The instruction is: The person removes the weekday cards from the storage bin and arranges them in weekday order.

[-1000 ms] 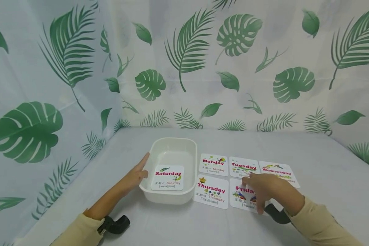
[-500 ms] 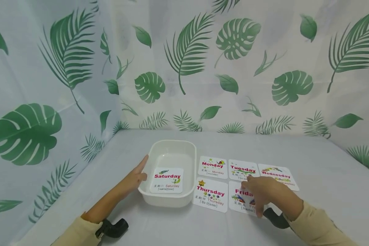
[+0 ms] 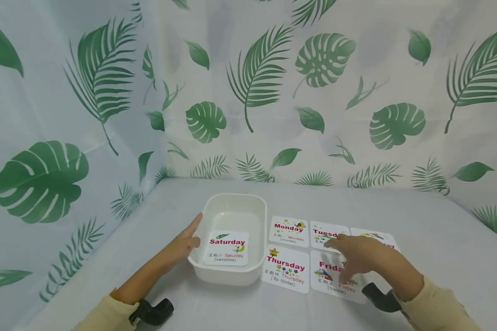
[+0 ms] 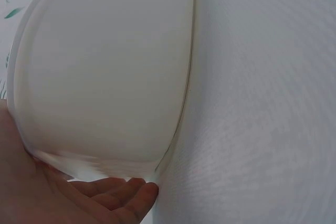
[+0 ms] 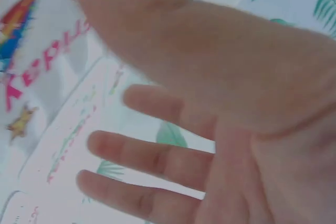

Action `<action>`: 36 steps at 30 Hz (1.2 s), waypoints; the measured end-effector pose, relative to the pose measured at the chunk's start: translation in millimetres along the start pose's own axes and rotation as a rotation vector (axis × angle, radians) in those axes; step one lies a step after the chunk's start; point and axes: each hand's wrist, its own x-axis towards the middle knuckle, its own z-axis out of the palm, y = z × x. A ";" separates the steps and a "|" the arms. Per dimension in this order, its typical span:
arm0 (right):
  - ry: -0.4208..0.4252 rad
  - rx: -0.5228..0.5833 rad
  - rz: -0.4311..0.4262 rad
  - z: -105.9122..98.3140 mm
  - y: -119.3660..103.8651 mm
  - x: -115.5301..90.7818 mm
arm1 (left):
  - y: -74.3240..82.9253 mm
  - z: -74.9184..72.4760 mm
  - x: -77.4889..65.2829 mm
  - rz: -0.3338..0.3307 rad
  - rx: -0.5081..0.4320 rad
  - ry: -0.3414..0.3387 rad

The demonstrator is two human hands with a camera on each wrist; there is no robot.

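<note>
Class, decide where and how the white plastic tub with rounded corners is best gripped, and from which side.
Probably grip the white plastic tub by its left rim, thumb inside, fingers outside, from the left. The raised wall offers an edge to pinch, and the left hand is there. On the right, the square white Monday card and Thursday card lie close, so fingers might disturb them.

A beige left sleeve (image 3: pixel 107 315) fills the lower left of the frame, a beige right sleeve (image 3: pixel 435 305) the lower right; beside them sit a bent black left wrist mount (image 3: pixel 154 312) and a curved black right wrist mount (image 3: pixel 381 298).
</note>
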 end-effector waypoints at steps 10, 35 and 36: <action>0.055 0.025 -0.135 -25.1 -38.9 19.2 | -0.4 -6.3 1.7 0.004 0.000 -0.007; -0.067 -0.153 -0.229 -10.2 -180.8 88.5 | -3.9 -0.7 0.7 0.012 -0.050 0.039; -0.076 -0.152 -0.229 -7.5 -182.3 89.6 | -4.5 -0.8 0.2 0.010 -0.048 0.041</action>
